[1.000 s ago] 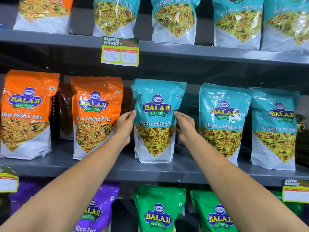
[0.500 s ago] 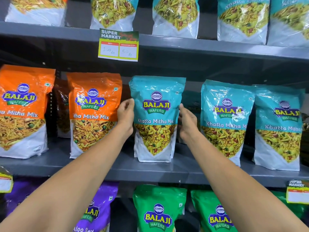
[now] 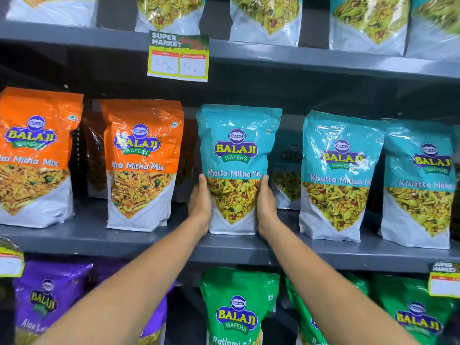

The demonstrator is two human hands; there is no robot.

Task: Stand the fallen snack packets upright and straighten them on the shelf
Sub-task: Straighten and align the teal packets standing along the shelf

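Observation:
A teal Khatta Mitha Mix packet (image 3: 236,150) stands upright in the middle of the grey middle shelf (image 3: 149,241). My left hand (image 3: 200,204) presses flat against its left edge, and my right hand (image 3: 266,205) presses against its right edge, so the packet is gripped between both palms low down. Two more teal packets (image 3: 339,175) (image 3: 420,183) stand upright to its right. To the left stand two orange packets (image 3: 142,165) (image 3: 34,155), also upright. A further teal packet (image 3: 286,170) sits behind, in shadow.
The shelf above carries a row of packets and a yellow price tag (image 3: 178,57) on its edge. Below are purple packets (image 3: 47,302) and green packets (image 3: 236,307), with price tags (image 3: 444,280) (image 3: 10,262) at both sides. Dark packets sit deep behind the orange ones.
Both hands have slid down from the packet's middle to its lower sides. The packet now stands a little straighter. The camera view has tilted slightly down.

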